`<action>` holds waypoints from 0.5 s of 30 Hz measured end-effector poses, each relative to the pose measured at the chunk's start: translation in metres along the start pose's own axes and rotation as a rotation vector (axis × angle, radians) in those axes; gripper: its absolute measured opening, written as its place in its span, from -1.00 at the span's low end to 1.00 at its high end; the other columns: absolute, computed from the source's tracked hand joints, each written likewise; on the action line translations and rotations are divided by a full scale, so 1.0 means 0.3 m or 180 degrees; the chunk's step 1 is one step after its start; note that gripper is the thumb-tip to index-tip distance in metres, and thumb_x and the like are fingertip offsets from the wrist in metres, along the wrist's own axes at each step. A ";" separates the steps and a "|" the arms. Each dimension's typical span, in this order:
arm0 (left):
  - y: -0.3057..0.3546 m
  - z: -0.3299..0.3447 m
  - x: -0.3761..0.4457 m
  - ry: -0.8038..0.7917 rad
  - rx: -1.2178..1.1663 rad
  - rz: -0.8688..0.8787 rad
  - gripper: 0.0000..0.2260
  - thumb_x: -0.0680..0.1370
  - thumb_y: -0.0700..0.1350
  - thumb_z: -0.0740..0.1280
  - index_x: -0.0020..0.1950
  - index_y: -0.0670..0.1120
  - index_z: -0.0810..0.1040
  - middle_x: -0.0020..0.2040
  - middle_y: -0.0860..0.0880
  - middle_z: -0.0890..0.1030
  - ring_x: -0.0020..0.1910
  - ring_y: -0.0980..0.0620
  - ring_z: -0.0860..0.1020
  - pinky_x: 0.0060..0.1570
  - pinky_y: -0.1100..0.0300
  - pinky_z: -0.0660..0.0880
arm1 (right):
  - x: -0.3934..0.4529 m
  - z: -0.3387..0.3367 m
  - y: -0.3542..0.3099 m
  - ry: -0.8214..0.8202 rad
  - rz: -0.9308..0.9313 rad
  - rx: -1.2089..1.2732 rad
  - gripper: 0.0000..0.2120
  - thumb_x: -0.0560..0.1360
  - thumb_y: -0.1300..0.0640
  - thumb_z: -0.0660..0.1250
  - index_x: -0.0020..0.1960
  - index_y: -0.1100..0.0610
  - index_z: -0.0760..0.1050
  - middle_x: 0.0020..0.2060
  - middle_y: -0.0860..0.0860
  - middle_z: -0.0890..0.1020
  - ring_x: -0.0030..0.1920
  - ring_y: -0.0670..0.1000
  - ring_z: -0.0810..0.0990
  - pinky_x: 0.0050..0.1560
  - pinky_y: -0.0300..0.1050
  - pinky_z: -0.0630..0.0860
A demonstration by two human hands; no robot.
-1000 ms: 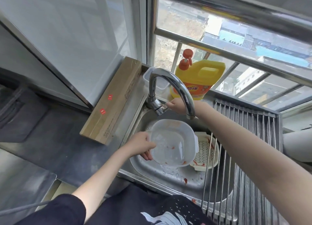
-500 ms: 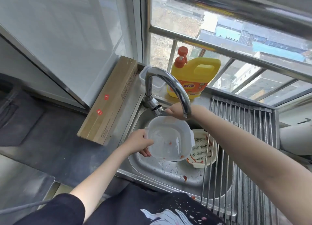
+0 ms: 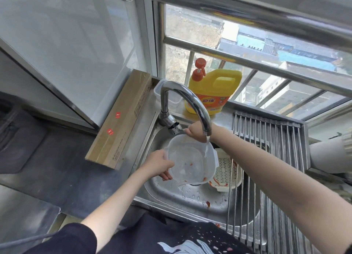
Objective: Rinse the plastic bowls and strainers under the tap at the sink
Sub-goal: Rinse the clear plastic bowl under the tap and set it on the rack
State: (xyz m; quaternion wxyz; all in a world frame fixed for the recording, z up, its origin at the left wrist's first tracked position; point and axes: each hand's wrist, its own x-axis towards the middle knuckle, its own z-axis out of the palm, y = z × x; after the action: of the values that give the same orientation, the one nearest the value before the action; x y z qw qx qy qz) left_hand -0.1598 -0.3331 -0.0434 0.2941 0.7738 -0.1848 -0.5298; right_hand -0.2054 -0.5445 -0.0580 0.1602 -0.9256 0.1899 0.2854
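One light, stiff, wet-slick bowl (image 3: pixel 191 161) tilts under the tap (image 3: pixel 187 103); our left hand (image 3: pixel 159 163) grips its nine-o'clock rim, best hold. Right hand (image 3: pixel 196 132) grasps the tap lever.

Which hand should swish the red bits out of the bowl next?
The right hand, probably. It only touches the tap handle and water already runs. The left hand grips the bowl under the stream, so it should keep its grip.
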 end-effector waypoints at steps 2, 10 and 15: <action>-0.002 0.003 0.006 0.0010 0.0013 -0.0001 -0.78 0.43 -0.28 0.24 -0.39 -0.12 0.29 -0.48 -0.17 0.54 -0.33 -0.18 0.68 -0.51 0.25 0.46 | -0.032 0.008 0.007 0.0224 -0.0008 0.0152 -0.46 0.61 -0.17 -0.06 -0.32 0.16 0.40 -0.40 -0.02 0.45 -0.33 0.00 0.48 -0.03 0.00 0.51; -0.035 0.090 0.048 0.0160 -0.0171 0.0069 -0.80 0.43 -0.26 0.25 -0.29 -0.11 0.24 -0.58 -0.10 0.50 -0.45 -0.13 0.65 -0.48 0.22 0.40 | -0.326 0.106 -0.027 0.0618 0.0374 0.0572 -0.76 0.64 0.09 0.06 -0.01 0.17 0.46 -0.14 0.10 0.60 -0.14 0.10 0.58 -0.02 0.08 0.56; 0.007 0.202 0.081 0.0221 -0.0584 0.0220 -0.84 0.43 -0.32 0.25 -0.23 -0.13 0.29 -0.46 -0.19 0.48 -0.45 -0.17 0.64 -0.54 0.19 0.49 | -0.318 0.318 -0.068 0.0384 0.0807 0.0663 -0.35 0.61 0.20 0.06 0.55 0.16 -0.25 0.55 0.11 -0.15 0.54 0.14 -0.18 0.51 0.10 -0.10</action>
State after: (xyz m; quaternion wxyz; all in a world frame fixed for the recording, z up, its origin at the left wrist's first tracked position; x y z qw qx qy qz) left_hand -0.2070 -0.3649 -0.0754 0.3880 0.7546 -0.1518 -0.5069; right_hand -0.3141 -0.4632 -0.0729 0.2062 -0.8881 0.3430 0.2261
